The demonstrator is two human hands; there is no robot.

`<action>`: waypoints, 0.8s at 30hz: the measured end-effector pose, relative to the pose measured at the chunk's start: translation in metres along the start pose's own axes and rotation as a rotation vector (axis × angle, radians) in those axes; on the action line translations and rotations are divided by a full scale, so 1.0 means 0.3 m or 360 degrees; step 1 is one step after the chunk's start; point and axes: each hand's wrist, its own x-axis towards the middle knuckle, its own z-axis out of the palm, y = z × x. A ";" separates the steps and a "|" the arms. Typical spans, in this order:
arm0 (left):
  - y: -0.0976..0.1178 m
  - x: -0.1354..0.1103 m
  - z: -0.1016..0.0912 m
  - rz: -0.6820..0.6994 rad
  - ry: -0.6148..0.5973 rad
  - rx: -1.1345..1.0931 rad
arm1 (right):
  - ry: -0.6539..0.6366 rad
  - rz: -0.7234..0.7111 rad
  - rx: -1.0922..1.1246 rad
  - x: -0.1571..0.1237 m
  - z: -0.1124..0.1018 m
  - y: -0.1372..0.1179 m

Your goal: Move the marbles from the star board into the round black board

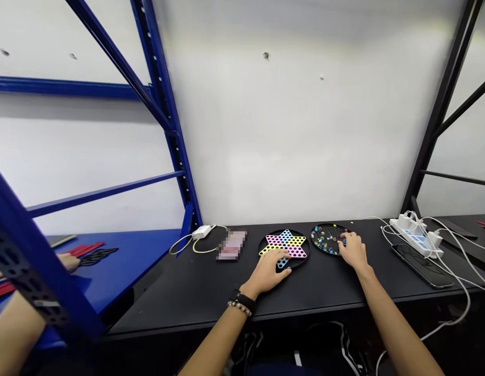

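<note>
A black work surface (211, 297) runs along a white wall (289, 130), marked by a few small chips, with a blue steel shelving upright (164, 130) to the left and a black metal rack (441, 104) to the right. On the surface sits a star-shaped Chinese checkers board (283, 249) in pink, yellow and blue, and the left hand (268, 272) lies open across its near edge. Just beside it, the right hand (354, 250) has curled fingers at a round black tray of marbles (328, 239); it may be pinching a marble, but the view is too small to tell. Further right are a white power strip (412, 235) and a smartphone (422, 266), with white cables trailing past them. A white charger (202, 232) and a pixelated object (232, 245) lie left of the board. (Another person's hand (69, 262) is at a blue shelf (144, 256), near red and black strips (97, 256).)
</note>
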 end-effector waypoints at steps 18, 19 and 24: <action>0.010 0.010 -0.003 -0.0004 -0.0018 -0.0021 | 0.0045 0.0420 0.0906 0.141 0.005 0.078; 0.008 0.011 -0.002 -0.0007 -0.0015 -0.0022 | 0.0116 0.0524 0.1213 0.146 -0.007 0.088; 0.009 0.009 -0.002 -0.0012 -0.0017 -0.0021 | -0.0034 0.0715 0.2182 0.145 -0.067 0.141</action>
